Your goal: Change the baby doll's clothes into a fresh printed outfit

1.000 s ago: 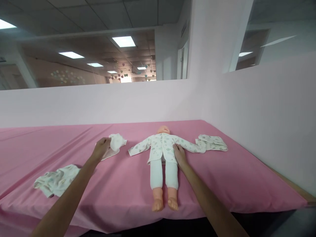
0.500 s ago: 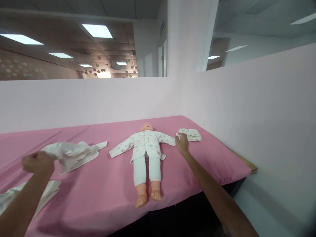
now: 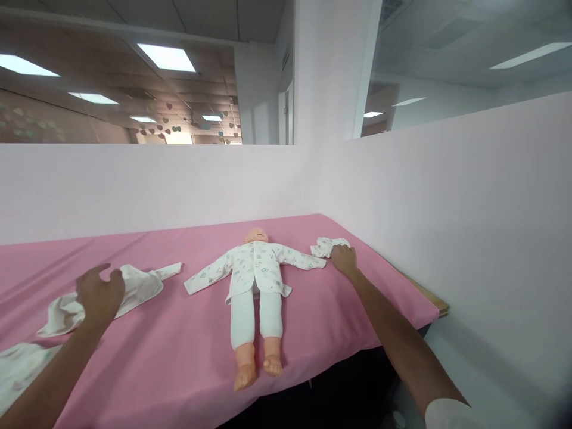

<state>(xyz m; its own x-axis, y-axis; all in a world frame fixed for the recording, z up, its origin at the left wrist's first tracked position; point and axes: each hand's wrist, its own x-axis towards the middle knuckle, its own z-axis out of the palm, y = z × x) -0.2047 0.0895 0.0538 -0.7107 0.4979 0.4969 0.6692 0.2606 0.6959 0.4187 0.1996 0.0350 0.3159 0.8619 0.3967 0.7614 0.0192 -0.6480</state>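
Observation:
A baby doll (image 3: 254,280) lies on its back on the pink table cover (image 3: 187,351), wearing a patterned white jacket and white trousers, arms spread. My left hand (image 3: 99,293) hovers with fingers spread over a white garment (image 3: 138,285) laid flat to the doll's left. My right hand (image 3: 345,259) rests on a small folded patterned garment (image 3: 325,245) just past the doll's outstretched sleeve; its fingers curl over the cloth.
Another patterned garment (image 3: 18,369) lies at the table's near left corner. Pale pink partition walls (image 3: 447,202) close the back and right sides. The table's front edge drops off just below the doll's feet, and its wooden right corner (image 3: 440,307) shows.
My left hand let go of the white garment, which now lies flat, and opened above it. My right hand moved from beside the doll's sleeve onto the folded garment.

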